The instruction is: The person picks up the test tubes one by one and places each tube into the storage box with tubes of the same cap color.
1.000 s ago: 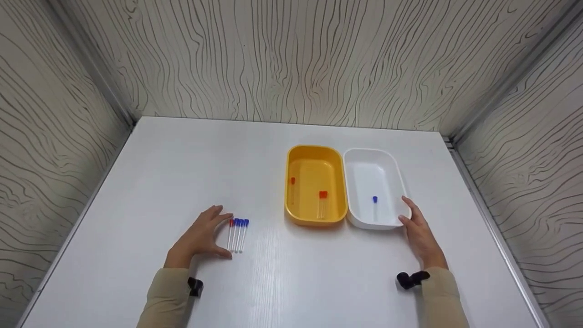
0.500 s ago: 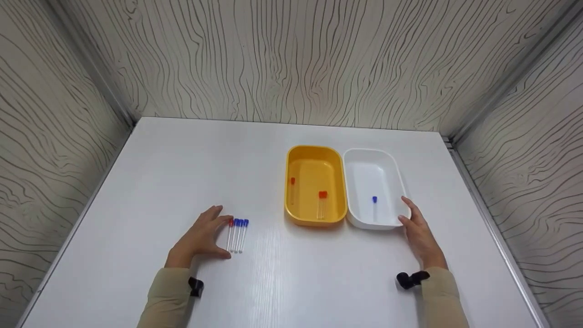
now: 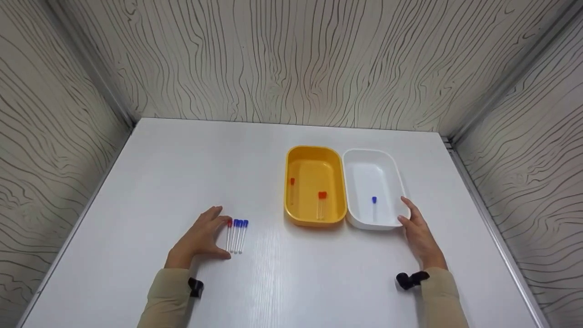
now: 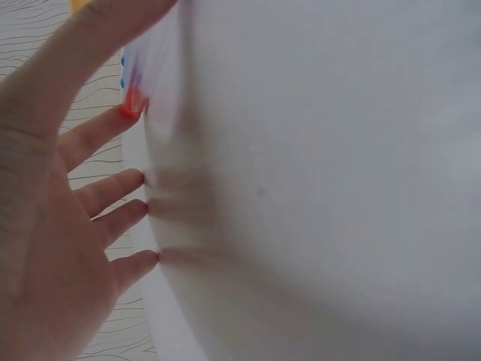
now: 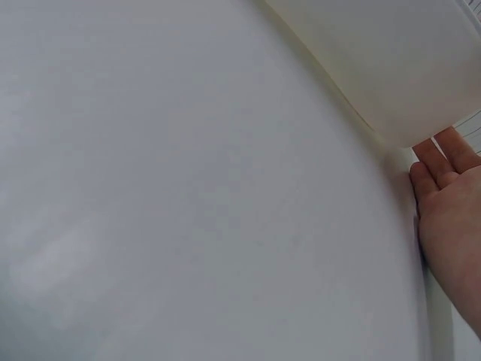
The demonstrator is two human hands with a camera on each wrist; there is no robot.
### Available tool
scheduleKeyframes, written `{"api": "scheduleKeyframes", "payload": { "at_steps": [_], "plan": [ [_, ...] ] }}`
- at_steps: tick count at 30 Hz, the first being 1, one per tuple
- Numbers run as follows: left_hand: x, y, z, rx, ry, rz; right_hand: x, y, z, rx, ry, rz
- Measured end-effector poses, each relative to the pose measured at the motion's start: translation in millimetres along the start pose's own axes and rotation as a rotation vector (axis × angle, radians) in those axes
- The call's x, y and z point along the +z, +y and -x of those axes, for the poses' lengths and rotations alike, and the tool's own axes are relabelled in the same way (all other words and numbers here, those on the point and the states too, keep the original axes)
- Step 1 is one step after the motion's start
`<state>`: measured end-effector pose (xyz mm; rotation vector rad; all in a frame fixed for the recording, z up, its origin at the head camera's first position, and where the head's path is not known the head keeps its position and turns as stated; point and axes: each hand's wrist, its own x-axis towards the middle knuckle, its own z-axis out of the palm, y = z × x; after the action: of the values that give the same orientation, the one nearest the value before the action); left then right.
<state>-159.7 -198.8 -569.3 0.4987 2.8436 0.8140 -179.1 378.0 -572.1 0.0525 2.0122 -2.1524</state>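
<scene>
In the head view my left hand point(image 3: 202, 237) spans a red-capped test tube point(image 3: 228, 236) lengthwise, index fingertip at its cap and thumb by its lower end. The other fingers are spread. In the left wrist view, the red cap point(image 4: 133, 101) meets the index fingertip and the thumb covers part of the tube. Several blue-capped test tubes point(image 3: 239, 236) lie alongside, just right of it. My right hand point(image 3: 420, 232) touches the near right corner of a white bin point(image 3: 403, 184), thumb and index fingertips at the rim, fingers fairly straight. A single blue-capped tube point(image 3: 374, 207) lies inside.
A yellow bin point(image 3: 314, 223) stands against the white bin's left side, with 3 red-capped tubes point(image 3: 322, 202) in it. Both bins rest on the white table point(image 3: 205, 159). Wood-patterned panels point(image 3: 291, 59) rise at the back and sides.
The red-capped tube's cap has shifted slightly left, away from the blue-capped ones, with my left index fingertip. My right hand and both bins look almost unchanged.
</scene>
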Motion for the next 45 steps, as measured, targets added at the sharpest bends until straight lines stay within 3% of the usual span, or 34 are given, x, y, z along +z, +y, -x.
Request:
{"api": "scheduleKeyframes", "payload": {
  "at_steps": [6, 17, 27, 34, 45],
  "plan": [
    [-2.5, 1.5, 0.7, 0.013, 0.001, -0.012, 0.0, -0.6, -0.3, -0.005, -0.008, 0.002],
    [-3.2, -2.6, -0.4, 0.122, 0.073, -0.056, 0.2, 0.7, 0.0, -0.024, -0.011, 0.02],
    [-6.6, 0.5, -1.3, 0.092, 0.054, -0.063, -0.7, 0.2, -0.4, -0.008, -0.004, 0.029],
    [-11.0, 2.2, -0.2, 0.126, 0.083, -0.064, -1.2, 1.5, -1.1, -0.014, -0.003, 0.012],
    [-14.0, 3.6, -4.5, 0.114, 0.089, -0.047, 1.8, -1.6, -0.3, 0.012, 0.018, 0.002]
  ]
}}
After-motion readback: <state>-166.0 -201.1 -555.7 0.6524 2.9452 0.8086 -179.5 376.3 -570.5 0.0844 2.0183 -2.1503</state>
